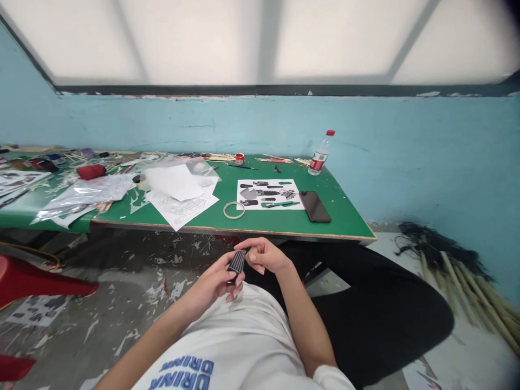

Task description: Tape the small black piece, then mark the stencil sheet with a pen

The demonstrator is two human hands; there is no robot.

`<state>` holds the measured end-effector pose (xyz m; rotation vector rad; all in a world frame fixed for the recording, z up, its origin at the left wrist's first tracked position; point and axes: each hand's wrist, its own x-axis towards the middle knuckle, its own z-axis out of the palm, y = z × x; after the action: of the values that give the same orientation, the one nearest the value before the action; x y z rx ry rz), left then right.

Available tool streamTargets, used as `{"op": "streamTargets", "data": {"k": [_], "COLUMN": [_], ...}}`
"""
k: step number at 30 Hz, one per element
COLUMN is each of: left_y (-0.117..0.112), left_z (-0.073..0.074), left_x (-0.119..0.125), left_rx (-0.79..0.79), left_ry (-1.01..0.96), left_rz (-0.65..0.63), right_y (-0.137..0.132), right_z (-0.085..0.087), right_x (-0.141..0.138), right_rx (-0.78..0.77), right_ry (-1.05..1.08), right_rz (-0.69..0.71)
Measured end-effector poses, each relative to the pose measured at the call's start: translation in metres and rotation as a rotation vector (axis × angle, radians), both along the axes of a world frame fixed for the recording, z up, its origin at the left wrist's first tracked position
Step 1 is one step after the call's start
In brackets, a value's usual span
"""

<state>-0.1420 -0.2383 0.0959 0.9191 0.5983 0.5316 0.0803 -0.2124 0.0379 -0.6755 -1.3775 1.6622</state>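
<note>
Just in front of my white shirt, my left hand (221,277) is closed on a small black piece with pale stripes (236,262). The piece looks like a paper cut-out, held between thumb and fingers with its narrower end upward. My right hand (266,255) is right beside it. Its index finger reaches across to the top of the striped piece, while the other fingers curl loosely and the thumb stays apart. Beyond my hands, on the green table (276,223), lies a sheet printed with black and grey shapes (254,193).
A phone (314,206), a bottle with a red cap (319,156), a tape ring (234,210) and a red paint jar (239,158) stand or lie on the table. Papers (179,187) and plastic bags spread leftward. A red stool (36,279) and paper scraps occupy the floor.
</note>
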Motion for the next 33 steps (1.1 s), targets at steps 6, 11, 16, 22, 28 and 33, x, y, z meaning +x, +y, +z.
{"op": "streamTargets", "data": {"k": [6,11,16,22,28,33], "left_y": [-0.006,-0.007,-0.006,-0.007,-0.007,-0.007], "left_z": [0.002,0.005,0.008,0.007,0.003,0.001], "left_x": [0.001,0.002,0.004,0.004,0.005,0.006], "left_rx": [0.021,0.055,0.092,0.128,0.150,0.161], "left_ry": [0.015,0.042,0.079,0.106,0.121,0.124], "left_rz": [-0.009,0.000,0.011,0.022,0.033,0.053], "right_y": [0.007,0.008,0.008,0.007,0.006,0.004], "right_z": [-0.014,-0.017,-0.017,-0.013,-0.008,-0.006], "right_x": [-0.006,-0.009,-0.011,-0.012,-0.014,-0.015], "right_rx": [-0.016,-0.024,-0.027,-0.040,-0.048,-0.052], "right_ry": [0.089,0.131,0.150,0.131,0.116,0.102], "right_rz": [0.041,0.040,0.046,0.042,0.041,0.035]}}
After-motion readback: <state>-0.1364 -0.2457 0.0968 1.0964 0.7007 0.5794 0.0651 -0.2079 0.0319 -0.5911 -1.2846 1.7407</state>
